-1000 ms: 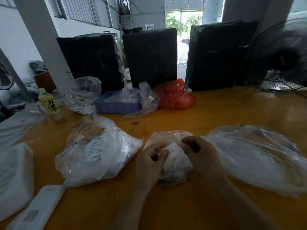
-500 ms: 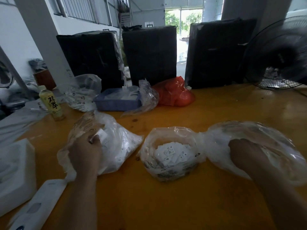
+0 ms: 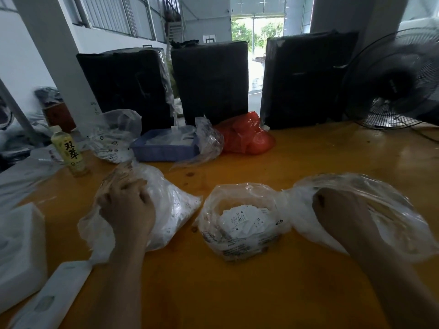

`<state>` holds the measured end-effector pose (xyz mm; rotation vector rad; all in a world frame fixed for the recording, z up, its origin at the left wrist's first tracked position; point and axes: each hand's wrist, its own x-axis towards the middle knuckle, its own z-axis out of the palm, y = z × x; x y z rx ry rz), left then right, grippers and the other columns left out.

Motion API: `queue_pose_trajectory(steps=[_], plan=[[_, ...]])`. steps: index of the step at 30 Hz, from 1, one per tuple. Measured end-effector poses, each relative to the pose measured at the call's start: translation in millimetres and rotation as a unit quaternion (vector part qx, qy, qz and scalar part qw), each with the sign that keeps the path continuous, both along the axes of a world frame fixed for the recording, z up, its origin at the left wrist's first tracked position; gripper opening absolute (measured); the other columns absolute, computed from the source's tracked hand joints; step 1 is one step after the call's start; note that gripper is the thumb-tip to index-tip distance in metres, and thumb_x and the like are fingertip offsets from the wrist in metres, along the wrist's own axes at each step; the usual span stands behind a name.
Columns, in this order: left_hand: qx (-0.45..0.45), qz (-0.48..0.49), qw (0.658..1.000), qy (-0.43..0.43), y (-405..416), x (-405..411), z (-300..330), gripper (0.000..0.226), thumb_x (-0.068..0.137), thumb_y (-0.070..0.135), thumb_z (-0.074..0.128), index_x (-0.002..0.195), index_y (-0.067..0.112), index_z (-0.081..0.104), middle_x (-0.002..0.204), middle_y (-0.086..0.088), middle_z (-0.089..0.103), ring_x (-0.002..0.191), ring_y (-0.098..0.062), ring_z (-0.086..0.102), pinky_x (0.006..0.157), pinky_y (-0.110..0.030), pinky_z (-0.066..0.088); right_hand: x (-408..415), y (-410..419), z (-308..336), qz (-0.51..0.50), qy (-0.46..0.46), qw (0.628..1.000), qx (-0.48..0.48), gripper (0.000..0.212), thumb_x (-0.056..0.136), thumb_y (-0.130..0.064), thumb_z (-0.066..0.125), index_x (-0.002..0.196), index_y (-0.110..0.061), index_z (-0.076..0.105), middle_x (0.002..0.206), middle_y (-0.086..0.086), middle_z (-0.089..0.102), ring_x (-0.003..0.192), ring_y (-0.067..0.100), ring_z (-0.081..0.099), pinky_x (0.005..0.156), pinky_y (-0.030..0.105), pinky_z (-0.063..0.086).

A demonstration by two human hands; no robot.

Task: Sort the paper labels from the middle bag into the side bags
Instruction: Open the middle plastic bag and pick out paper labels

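Observation:
The middle bag (image 3: pixel 240 245), clear plastic with its mouth open, sits on the orange table (image 3: pixel 237 293) with white paper labels (image 3: pixel 242 218) inside. My left hand (image 3: pixel 127 207) is at the mouth of the left bag (image 3: pixel 175 205), knuckles up and fingers curled down into the plastic; whatever they hold is hidden. My right hand (image 3: pixel 339 210) reaches inside the right bag (image 3: pixel 392 210), its fingers bent downward behind the plastic, their contents out of sight.
Behind the bags stand a green drink bottle (image 3: pixel 70 150), another clear bag (image 3: pixel 114 134), a blue tray (image 3: pixel 164 150), a red bag (image 3: pixel 247 136) and three black wrapped bundles (image 3: pixel 209 81). A fan (image 3: pixel 399 81) is at the right. White foam (image 3: pixel 19 245) and a flat white device (image 3: pixel 52 298) lie at the left.
Both hands left the middle bag and spread apart, left to the left bag with a label, right into the right bag. The label in my left fingers is no longer visible.

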<state>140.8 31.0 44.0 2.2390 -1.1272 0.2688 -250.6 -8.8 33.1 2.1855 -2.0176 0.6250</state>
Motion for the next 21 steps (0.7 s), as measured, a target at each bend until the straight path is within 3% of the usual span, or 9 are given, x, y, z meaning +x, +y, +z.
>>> queue_pose_trajectory(steps=[2,4,6,8,10,13,16,18,21], plan=[[-0.133,0.015,0.991,-0.012,5,-12,3,0.027,0.102,0.015,0.059,0.126,0.014,0.069,0.141,-0.025,0.052,0.127,-0.050,0.041,0.098,-0.057,0.038,9,6,7,0.062,-0.118,0.990,-0.035,0.025,0.102,-0.024,0.055,0.082,-0.019,0.069,0.074,-0.007,0.068,0.058,0.007,0.061,0.055,0.024,0.048],[-0.251,-0.042,0.967,-0.018,10,-29,7,0.022,0.101,0.011,0.057,0.117,0.012,0.071,0.128,-0.020,0.062,0.120,-0.043,0.052,0.096,-0.053,0.044,19,8,14,0.110,-0.281,0.953,0.001,0.018,0.098,-0.036,0.061,0.086,-0.028,0.071,0.071,-0.011,0.068,0.057,0.006,0.063,0.058,0.024,0.048],[-0.301,-0.158,0.938,0.068,12,-51,10,0.017,0.103,0.012,0.055,0.110,0.018,0.071,0.109,-0.005,0.068,0.101,-0.021,0.064,0.081,-0.035,0.053,33,10,20,0.156,-0.458,0.869,0.100,0.029,0.087,-0.054,0.067,0.084,-0.027,0.076,0.072,0.000,0.069,0.054,0.009,0.058,0.058,0.026,0.046],[-0.255,-0.254,0.907,0.217,15,-78,12,0.014,0.107,0.024,0.055,0.111,0.029,0.068,0.099,0.009,0.068,0.082,0.000,0.064,0.064,-0.014,0.049,48,8,20,0.190,-0.547,0.797,0.174,0.047,0.071,-0.064,0.071,0.090,-0.022,0.079,0.083,0.017,0.066,0.060,0.019,0.050,0.059,0.029,0.042],[-0.136,-0.325,0.886,0.302,13,-100,6,0.023,0.105,0.047,0.054,0.121,0.035,0.065,0.105,0.014,0.070,0.085,0.002,0.067,0.066,-0.014,0.052,64,5,17,0.208,-0.572,0.765,0.211,0.057,0.062,-0.066,0.076,0.095,-0.019,0.080,0.089,0.015,0.064,0.063,0.020,0.046,0.059,0.031,0.039],[0.016,-0.398,0.822,0.408,6,-124,-10,0.043,0.094,0.073,0.049,0.121,0.043,0.064,0.109,0.012,0.075,0.089,-0.003,0.075,0.064,-0.019,0.057,83,-2,7,0.239,-0.596,0.725,0.250,0.039,0.079,-0.052,0.074,0.106,-0.024,0.079,0.091,0.005,0.061,0.063,0.012,0.044,0.055,0.028,0.035],[0.032,-0.376,0.708,0.596,0,-133,-22,0.031,0.103,0.051,0.059,0.118,0.028,0.074,0.108,0.006,0.080,0.092,-0.013,0.078,0.074,-0.024,0.059,92,-5,-5,0.273,-0.596,0.708,0.262,0.038,0.086,-0.051,0.072,0.112,-0.024,0.076,0.086,0.000,0.054,0.060,0.008,0.041,0.052,0.024,0.033],[0.012,-0.347,0.707,0.616,-5,-132,-29,0.020,0.103,0.034,0.066,0.111,0.019,0.077,0.102,0.001,0.081,0.089,-0.015,0.077,0.076,-0.025,0.059,96,-5,-12,0.276,-0.603,0.702,0.259,0.055,0.073,-0.063,0.078,0.110,-0.021,0.076,0.084,-0.001,0.052,0.060,0.008,0.041,0.051,0.024,0.033],[-0.013,-0.326,0.732,0.598,-7,-127,-36,0.008,0.099,0.022,0.072,0.096,0.019,0.079,0.089,0.001,0.079,0.081,-0.010,0.073,0.071,-0.022,0.058,98,-4,-19,0.249,-0.627,0.694,0.250,0.054,0.075,-0.067,0.072,0.110,-0.025,0.077,0.092,0.004,0.059,0.062,0.012,0.045,0.054,0.027,0.037]])
